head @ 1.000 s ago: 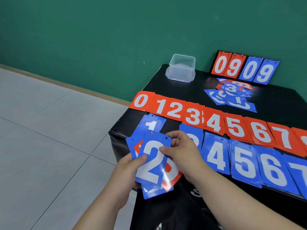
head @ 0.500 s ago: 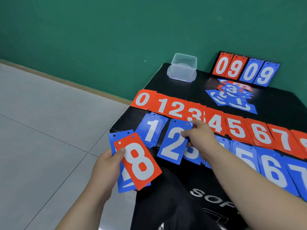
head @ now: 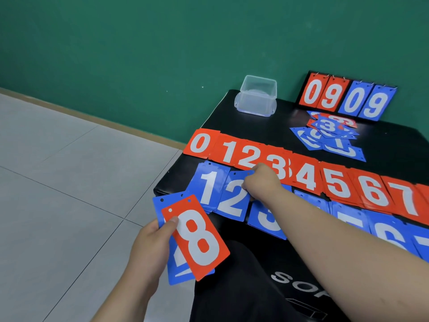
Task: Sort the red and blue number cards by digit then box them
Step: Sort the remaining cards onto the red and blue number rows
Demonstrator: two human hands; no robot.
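Lower left of centre, off the near-left edge of the black table (head: 255,126): left hand (head: 148,247), fingers and thumb curled round a small fanned stack, thumb tip pressed on the red 8 card (head: 199,240) on top, blue cards (head: 171,199) showing behind it at top and bottom. Up and to the right, near mid-frame: right hand (head: 261,184), forearm slanting in from the lower right corner, fingers curled down on the upper right corner of the blue 2 card (head: 232,203) and gripping it there; thumb hidden. Blue 2 card flat on the table, left edge over the right side of the blue 1 pile (head: 209,189), lower right corner just beside the blue 3 card (head: 267,223). Rest of the blue row (head: 348,219) running right beneath the forearm, with 5, 6 and part of 7 visible toward the right edge. Just beyond the knuckles, the red row (head: 336,184): overlapping cards 0 to 7, slanting from left of centre down to the right edge. Farther back, in the upper right: a loose heap (head: 329,135) of mixed red and blue cards. At the table's far left corner, a clear plastic box (head: 257,96), well apart from both hands. Right of it, a scoreboard stand (head: 346,98) showing red 0 9 and blue 0 9. Behind, a green wall (head: 139,43); at left, a tiled floor (head: 58,182). Bottom centre: black fabric (head: 243,287) with white lettering.
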